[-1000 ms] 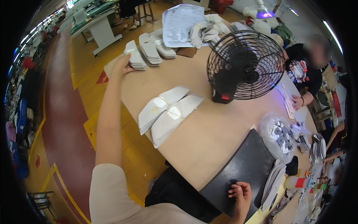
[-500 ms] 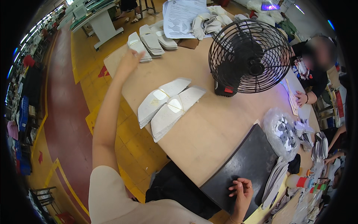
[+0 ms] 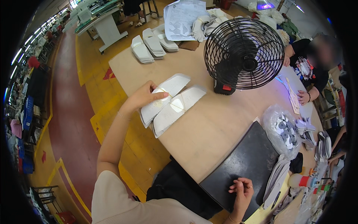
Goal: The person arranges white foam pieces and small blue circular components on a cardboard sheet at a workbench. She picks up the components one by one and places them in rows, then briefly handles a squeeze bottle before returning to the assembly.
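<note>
Banded wht stack [image 3: 176,83] lay on counter [image 3: 209,138], close alongside matching stack [image 3: 178,111] to its R. L hand [image 3: 144,96] on it: grip partly closed, thumb on top nr band; firm hold or not, can't tell. Change: L hand had come back from far stacks [image 3: 153,43], so contact was now w/ nr pair only. R hand [image 3: 243,195] half-curled, apparently empty, at blk mat [image 3: 244,158]. Fan [image 3: 249,64] stood beyond.

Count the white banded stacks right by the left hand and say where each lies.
2. The left stack lies partly under the left hand; the right stack lies beside it on the table.
</note>
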Tool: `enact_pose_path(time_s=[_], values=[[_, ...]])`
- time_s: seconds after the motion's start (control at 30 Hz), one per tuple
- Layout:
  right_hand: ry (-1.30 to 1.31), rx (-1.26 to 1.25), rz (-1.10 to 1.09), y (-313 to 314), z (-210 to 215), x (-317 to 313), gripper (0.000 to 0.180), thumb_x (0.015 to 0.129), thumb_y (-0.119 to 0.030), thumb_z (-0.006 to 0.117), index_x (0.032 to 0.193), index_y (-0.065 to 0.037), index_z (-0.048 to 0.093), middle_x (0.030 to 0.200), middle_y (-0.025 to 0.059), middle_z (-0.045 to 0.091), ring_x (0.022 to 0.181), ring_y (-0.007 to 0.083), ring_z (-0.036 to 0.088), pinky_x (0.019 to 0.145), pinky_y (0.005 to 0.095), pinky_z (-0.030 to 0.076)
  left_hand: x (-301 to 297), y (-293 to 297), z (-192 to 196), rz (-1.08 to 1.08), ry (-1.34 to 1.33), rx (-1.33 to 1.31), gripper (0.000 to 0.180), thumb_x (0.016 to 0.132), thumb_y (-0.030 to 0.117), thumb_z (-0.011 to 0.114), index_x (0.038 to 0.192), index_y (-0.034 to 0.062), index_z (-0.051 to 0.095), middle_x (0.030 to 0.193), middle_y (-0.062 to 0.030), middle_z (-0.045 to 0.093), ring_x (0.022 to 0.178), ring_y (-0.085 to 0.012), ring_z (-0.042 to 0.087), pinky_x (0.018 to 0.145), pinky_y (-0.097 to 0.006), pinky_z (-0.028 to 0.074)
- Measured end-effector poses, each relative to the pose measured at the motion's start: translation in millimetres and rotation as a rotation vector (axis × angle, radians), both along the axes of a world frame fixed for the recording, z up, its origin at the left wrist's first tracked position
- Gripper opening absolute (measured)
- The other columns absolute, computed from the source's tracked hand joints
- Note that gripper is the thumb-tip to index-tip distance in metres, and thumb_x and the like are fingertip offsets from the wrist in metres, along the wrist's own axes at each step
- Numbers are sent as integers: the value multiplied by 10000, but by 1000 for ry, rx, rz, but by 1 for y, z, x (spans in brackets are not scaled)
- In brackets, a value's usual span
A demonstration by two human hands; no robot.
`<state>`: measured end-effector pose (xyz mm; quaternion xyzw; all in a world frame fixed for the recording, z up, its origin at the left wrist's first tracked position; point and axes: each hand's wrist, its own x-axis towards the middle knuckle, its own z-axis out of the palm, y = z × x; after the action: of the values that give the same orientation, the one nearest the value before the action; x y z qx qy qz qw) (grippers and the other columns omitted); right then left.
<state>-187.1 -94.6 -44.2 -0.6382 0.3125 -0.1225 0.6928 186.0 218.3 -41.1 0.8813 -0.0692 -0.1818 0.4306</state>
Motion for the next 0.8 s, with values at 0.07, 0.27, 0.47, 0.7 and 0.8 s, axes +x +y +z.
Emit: enact_pose_path(time_s=[0.07, 0.27, 0.47, 0.7, 0.8], values=[[3, 6, -13, 1, 0, 1, 186, 948, -132, 607, 1039, 27, 576, 904, 128, 642, 698, 150, 634, 578, 264, 558, -12, -1, -2, 72, 73, -278, 720, 812, 429, 757, 1249, -75, 485, 1003, -171, 647, 902, -227, 647, 704, -347, 534], [15, -24, 4, -1, -1, -1, 197, 961, -166, 593, 1037, 13, 564, 893, 116, 633, 686, 135, 622, 560, 248, 544, 4, 36, -15, 495, 102, -1072, 489, 922, 271, 657, 1272, -24, 484, 1161, -140, 620, 1055, -238, 611, 904, -386, 518], [41, -39, 14, -1, 2, 4, 212, 964, -196, 595, 1035, 1, 560, 888, 107, 627, 678, 129, 621, 518, 226, 532, 114, 106, -6, 636, -77, -1351, 481, 937, 282, 636, 1304, 4, 494, 1266, -130, 583, 1138, -254, 582, 1009, -417, 460], [52, -67, -19, 3, 0, 6, 211, 961, -199, 599, 1028, -1, 565, 886, 101, 629, 675, 121, 620, 501, 220, 529, 191, 106, -20, 822, 50, -354, 313, 954, 271, 564, 1183, 58, 553, 942, -72, 602, 819, -198, 605, 755, -408, 571], [54, -90, -34, 5, 0, 6, 211, 962, -198, 599, 1028, -1, 566, 886, 100, 630, 673, 120, 620, 497, 218, 527, 195, 99, -24, 782, 33, -175, 287, 909, 224, 530, 1137, 50, 549, 903, -87, 582, 749, -198, 598, 643, -403, 582]])
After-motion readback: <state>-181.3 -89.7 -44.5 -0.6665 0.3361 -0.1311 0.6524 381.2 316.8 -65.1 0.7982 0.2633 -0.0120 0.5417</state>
